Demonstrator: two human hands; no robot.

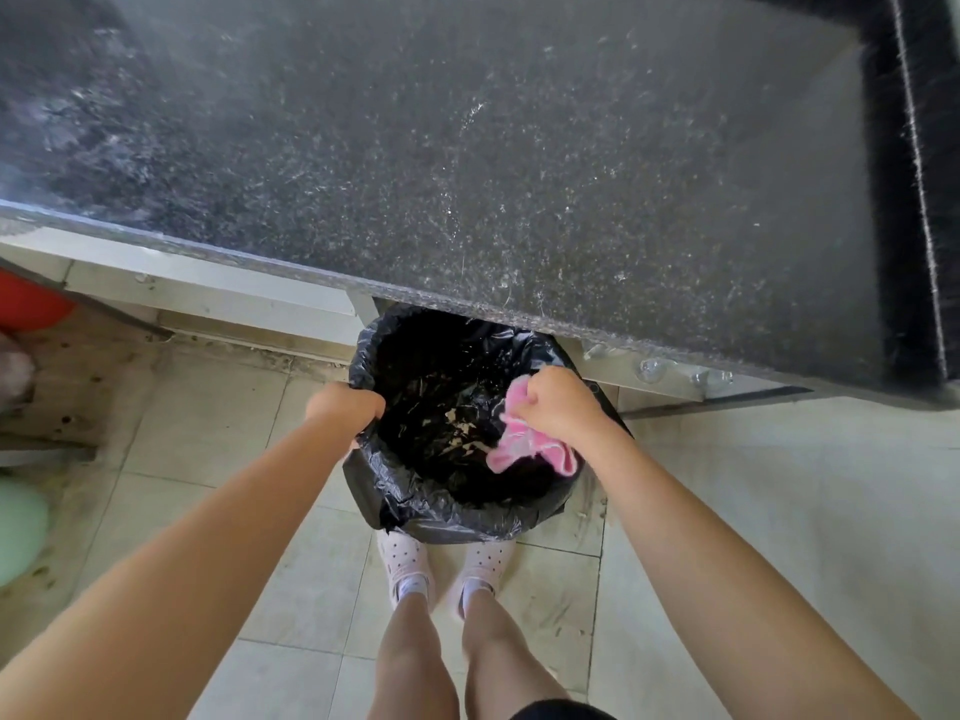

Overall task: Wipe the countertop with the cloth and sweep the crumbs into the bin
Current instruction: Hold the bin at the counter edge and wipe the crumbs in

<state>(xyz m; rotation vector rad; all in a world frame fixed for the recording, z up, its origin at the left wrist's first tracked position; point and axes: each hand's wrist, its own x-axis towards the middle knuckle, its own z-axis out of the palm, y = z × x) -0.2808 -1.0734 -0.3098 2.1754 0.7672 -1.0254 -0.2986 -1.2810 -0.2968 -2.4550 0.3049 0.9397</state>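
Over the crumb-strewn bin [415, 517], left hand [345, 405] grips its rim, right hand [558, 410] clutches cloth [524, 449].

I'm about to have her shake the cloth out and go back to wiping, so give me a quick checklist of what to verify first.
1. Right hand has a firm grip on the pink cloth: ok.
2. Cloth hangs over the bin opening, not the floor: ok.
3. Left hand grips the bin rim and liner: ok.
4. Bin sits under the countertop edge to catch crumbs: ok, partly tucked beneath.
5. Countertop free of crumbs: not ok, pale specks remain near the front edge.
6. Cloth free of crumbs: cannot tell.
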